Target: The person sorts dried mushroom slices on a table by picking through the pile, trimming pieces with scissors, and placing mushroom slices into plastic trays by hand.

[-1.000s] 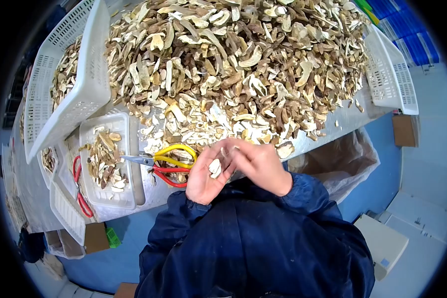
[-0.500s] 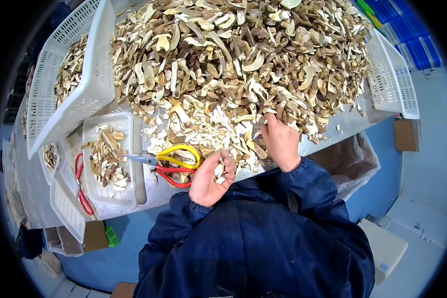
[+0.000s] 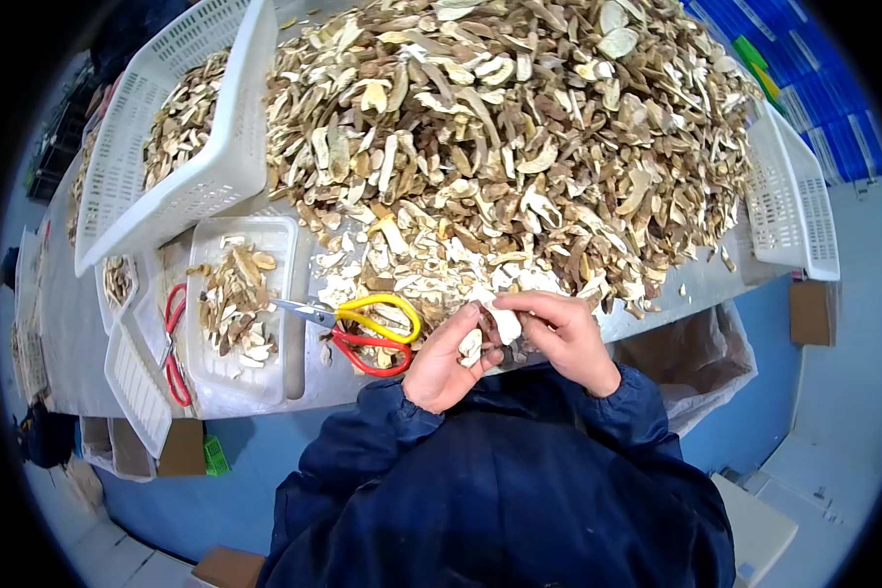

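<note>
Head view, and both hands met at the centre, right over the table's (image 3: 314,384) near edge! The right hand (image 3: 557,331) had thumb and fingers pinched on a white slice (image 3: 507,326), dried mushroom by its look. The left hand (image 3: 445,363), palm up and half curled, cradled a pale piece (image 3: 470,349); whether its thumb touched the slice too, I couldn't tell.

From the hands, the great heap (image 3: 519,147) rose at twelve o'clock, loose bits spilling toward the fingers. At nine o'clock lay the scissors (image 3: 329,318), untouched, blades over the rim of a shallow tray (image 3: 216,380) of pieces; a tall white basket (image 3: 240,137) leaned at ten.

The step in hand, I judged, was close fingertip work on that single slice. The move called for a light pinch and a steady left palm, lest the cradled piece slip out.
</note>
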A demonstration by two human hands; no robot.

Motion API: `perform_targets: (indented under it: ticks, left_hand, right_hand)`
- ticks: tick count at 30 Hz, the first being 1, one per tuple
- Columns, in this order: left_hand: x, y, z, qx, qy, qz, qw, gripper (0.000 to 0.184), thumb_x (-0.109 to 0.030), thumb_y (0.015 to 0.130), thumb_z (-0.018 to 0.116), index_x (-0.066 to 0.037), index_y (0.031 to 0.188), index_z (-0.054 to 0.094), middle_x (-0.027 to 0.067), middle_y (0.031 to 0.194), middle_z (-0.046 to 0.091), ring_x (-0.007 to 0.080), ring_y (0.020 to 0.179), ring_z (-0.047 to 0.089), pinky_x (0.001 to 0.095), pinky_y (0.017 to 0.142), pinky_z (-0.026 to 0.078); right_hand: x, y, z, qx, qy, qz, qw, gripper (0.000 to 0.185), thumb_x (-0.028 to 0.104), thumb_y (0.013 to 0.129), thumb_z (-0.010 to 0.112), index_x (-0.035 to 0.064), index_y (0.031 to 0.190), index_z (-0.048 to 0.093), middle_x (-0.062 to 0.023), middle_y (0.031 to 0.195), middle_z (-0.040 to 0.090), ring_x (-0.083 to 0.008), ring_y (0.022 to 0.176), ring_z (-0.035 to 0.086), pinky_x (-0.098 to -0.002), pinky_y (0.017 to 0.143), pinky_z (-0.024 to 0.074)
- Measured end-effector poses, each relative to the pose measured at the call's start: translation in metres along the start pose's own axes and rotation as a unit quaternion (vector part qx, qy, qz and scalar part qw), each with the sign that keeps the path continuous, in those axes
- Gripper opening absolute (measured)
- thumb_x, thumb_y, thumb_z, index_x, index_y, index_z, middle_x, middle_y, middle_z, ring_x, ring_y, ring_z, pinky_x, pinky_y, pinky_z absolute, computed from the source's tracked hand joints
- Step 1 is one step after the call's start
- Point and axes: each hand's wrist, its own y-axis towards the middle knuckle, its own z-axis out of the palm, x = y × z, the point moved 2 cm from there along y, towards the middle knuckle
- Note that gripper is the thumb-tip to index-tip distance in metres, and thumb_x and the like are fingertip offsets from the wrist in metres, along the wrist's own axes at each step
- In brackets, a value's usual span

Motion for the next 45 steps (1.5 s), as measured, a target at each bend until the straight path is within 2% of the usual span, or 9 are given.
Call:
perform_targets:
  ticks: [4, 7, 13, 17, 24, 37, 39, 44, 45]
  left_hand:
    - [-0.001, 0.003, -0.005, 0.004, 0.012, 0.037, 0.999, 0.026, -0.022, 0.098, 0.048, -0.010, 0.120, 0.052, 0.0019, 0.105, 0.060, 0.0109, 0.092, 0.057, 0.0261, 0.075, 0.049]
    - [-0.003, 0.001, 0.002, -0.014, -0.004, 0.057, 0.998, 0.023, -0.015, 0.096, 0.051, -0.008, 0.117, 0.055, 0.0031, 0.098, 0.061, 0.0099, 0.086, 0.056, 0.0254, 0.072, 0.048]
    - [-0.012, -0.003, 0.000, -0.056, 0.024, 0.118, 0.991, 0.007, -0.016, 0.093, 0.057, -0.009, 0.090, 0.056, -0.0001, 0.083, 0.056, 0.0091, 0.076, 0.053, 0.0243, 0.071, 0.045]
    - [-0.011, -0.005, 0.003, -0.011, 0.045, 0.145, 0.988, 0.019, -0.019, 0.094, 0.056, -0.010, 0.110, 0.060, -0.0031, 0.085, 0.055, 0.0070, 0.075, 0.051, 0.0225, 0.073, 0.043]
    - [-0.009, -0.005, -0.004, 0.030, 0.120, 0.140, 0.982, 0.020, -0.016, 0.096, 0.050, -0.006, 0.113, 0.055, -0.0019, 0.088, 0.054, 0.0061, 0.070, 0.044, 0.0209, 0.061, 0.036]
    - [0.002, -0.017, 0.008, -0.052, 0.138, 0.185, 0.972, 0.023, -0.016, 0.097, 0.048, -0.002, 0.113, 0.056, -0.0014, 0.071, 0.051, 0.0064, 0.056, 0.046, 0.0214, 0.052, 0.037]
    - [0.003, -0.023, 0.009, -0.025, 0.154, 0.200, 0.967, 0.017, -0.011, 0.095, 0.052, -0.001, 0.108, 0.056, 0.0015, 0.074, 0.055, 0.0074, 0.062, 0.052, 0.0217, 0.057, 0.046]
    - [-0.005, -0.013, 0.023, -0.039, 0.254, 0.237, 0.937, 0.007, -0.005, 0.091, 0.056, -0.001, 0.097, 0.057, 0.0042, 0.087, 0.057, 0.0080, 0.067, 0.055, 0.0209, 0.062, 0.046]
    - [-0.010, -0.012, 0.025, -0.053, 0.343, 0.297, 0.889, 0.006, -0.007, 0.090, 0.058, -0.001, 0.092, 0.058, 0.0044, 0.089, 0.056, 0.0084, 0.071, 0.055, 0.0209, 0.064, 0.044]
  right_hand:
    - [0.008, -0.001, 0.005, 0.012, 0.021, 0.071, 0.997, 0.034, -0.007, 0.082, 0.045, 0.0012, 0.110, 0.064, -0.0116, 0.105, 0.067, -0.0134, 0.078, 0.063, -0.0237, 0.064, 0.0486]
    - [0.003, -0.003, 0.016, -0.093, 0.169, 0.079, 0.978, 0.034, -0.006, 0.085, 0.042, 0.0009, 0.110, 0.063, -0.0090, 0.097, 0.068, -0.0086, 0.072, 0.061, -0.0203, 0.057, 0.0459]
    - [-0.016, -0.009, 0.023, -0.085, 0.204, 0.179, 0.959, 0.020, 0.011, 0.095, 0.051, -0.0029, 0.106, 0.060, -0.0092, 0.081, 0.067, -0.0075, 0.059, 0.057, -0.0186, 0.049, 0.0409]
    - [-0.015, -0.008, 0.035, -0.026, 0.193, 0.190, 0.962, 0.015, 0.013, 0.094, 0.054, -0.0008, 0.093, 0.059, -0.0070, 0.075, 0.065, -0.0057, 0.056, 0.055, -0.0167, 0.047, 0.0387]
    - [-0.007, -0.004, 0.040, 0.014, 0.179, 0.194, 0.964, 0.015, 0.013, 0.094, 0.054, 0.0021, 0.085, 0.058, -0.0032, 0.069, 0.063, -0.0046, 0.053, 0.053, -0.0167, 0.045, 0.0373]
    - [-0.027, -0.022, 0.059, -0.030, 0.344, 0.269, 0.899, 0.008, 0.010, 0.092, 0.055, 0.0050, 0.086, 0.054, -0.0036, 0.069, 0.063, -0.0055, 0.053, 0.054, -0.0170, 0.044, 0.0367]
    - [-0.011, -0.026, 0.054, -0.035, 0.286, 0.239, 0.927, 0.009, 0.011, 0.094, 0.053, 0.0042, 0.088, 0.054, -0.0028, 0.072, 0.062, -0.0048, 0.054, 0.053, -0.0167, 0.045, 0.0362]
    - [-0.006, -0.020, 0.043, -0.049, 0.339, 0.251, 0.905, 0.007, 0.010, 0.093, 0.054, 0.0038, 0.093, 0.054, -0.0005, 0.071, 0.060, -0.0045, 0.059, 0.053, -0.0168, 0.050, 0.0378]
    - [-0.004, -0.018, 0.044, -0.049, 0.357, 0.257, 0.897, 0.006, 0.009, 0.093, 0.053, 0.0042, 0.090, 0.053, 0.0000, 0.071, 0.058, -0.0043, 0.057, 0.051, -0.0173, 0.051, 0.0383]
